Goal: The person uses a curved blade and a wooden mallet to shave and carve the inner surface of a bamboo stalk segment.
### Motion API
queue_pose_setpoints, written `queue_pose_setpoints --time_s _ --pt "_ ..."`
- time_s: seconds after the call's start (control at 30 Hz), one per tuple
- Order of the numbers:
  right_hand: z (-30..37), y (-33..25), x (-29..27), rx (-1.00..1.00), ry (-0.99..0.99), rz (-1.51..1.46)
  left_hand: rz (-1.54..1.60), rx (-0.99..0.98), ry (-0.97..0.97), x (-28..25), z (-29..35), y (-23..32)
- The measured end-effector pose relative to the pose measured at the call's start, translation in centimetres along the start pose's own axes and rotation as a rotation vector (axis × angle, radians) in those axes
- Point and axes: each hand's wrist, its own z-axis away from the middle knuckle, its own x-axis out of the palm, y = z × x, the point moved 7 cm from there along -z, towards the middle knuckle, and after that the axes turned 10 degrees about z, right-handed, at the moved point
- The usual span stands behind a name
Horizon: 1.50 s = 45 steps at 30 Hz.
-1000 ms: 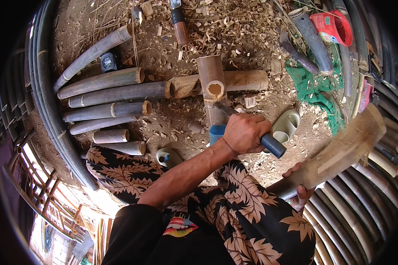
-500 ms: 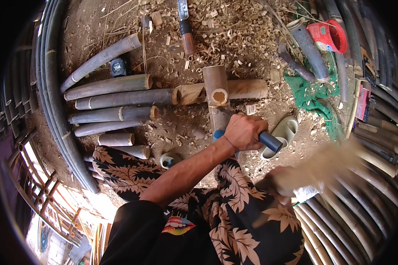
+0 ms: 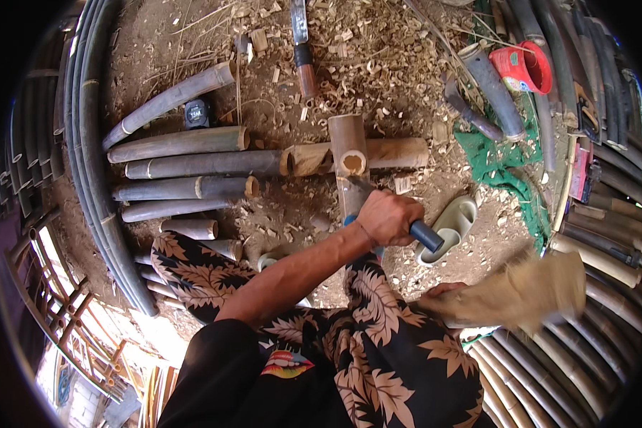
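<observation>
My left hand [image 3: 389, 217] is closed around a chisel, its dark cylindrical handle [image 3: 426, 236] sticking out to the right of the fist. The chisel's blade [image 3: 359, 184] points at a short bamboo piece [image 3: 347, 130], just below a roundish hole cut in its wall. That piece rests across a longer split bamboo length [image 3: 396, 152]. Lower right, my right hand [image 3: 446, 291] grips a thick wooden mallet [image 3: 513, 289], blurred at its head and held apart from the chisel. Much of the right hand is hidden behind the mallet.
Cut bamboo lengths [image 3: 207, 162] lie to the left. A knife [image 3: 304, 60] and a tape measure [image 3: 197, 113] lie on the chip-strewn ground. Beyond my sandal [image 3: 449, 228] are green netting [image 3: 510, 182] and a red bucket [image 3: 510, 68]. Bamboo poles [image 3: 571, 349] line the right side.
The mallet in my right hand has swung slightly downward in the picture and looks less blurred. My left hand keeps the chisel at nearly the same spot; the view has shifted slightly.
</observation>
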Motion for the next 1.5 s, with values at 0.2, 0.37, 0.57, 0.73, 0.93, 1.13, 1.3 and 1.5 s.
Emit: queue_pose_setpoints --time_s 0.2,0.37,0.57,0.73,0.93,1.13,1.3,1.5 --pt "0.6 2.6 0.2 -0.085 -0.21 0.291 -0.104 0.001 -0.091 1.1 0.0 -1.0" --pt "0.9 3.6 -0.4 -0.057 -0.175 0.657 -0.234 0.02 -0.147 1.8 1.3 -1.4" --pt "1.4 11.0 -1.6 0.355 -0.02 0.014 -0.164 0.115 -0.273 1.5 -0.7 2.3" --pt "-3.9 9.3 -2.4 -0.048 0.247 1.026 -0.581 0.324 -0.279 -0.7 -7.6 2.0" --pt "-22.1 -2.6 -5.2 -0.573 0.46 1.131 -1.002 -0.061 -0.24 -5.4 -14.1 -8.0" --pt "-37.3 -5.8 -5.2 -0.589 0.15 1.61 -0.629 -0.284 0.331 -12.0 -7.9 -5.2" --pt "-32.1 -11.9 -9.7 -0.637 0.201 1.063 -0.297 -0.542 0.408 -15.6 3.6 -5.4" --pt "-37.7 -19.5 -19.8 -0.123 0.295 0.407 0.128 -0.921 0.459 -10.4 12.0 -5.9"
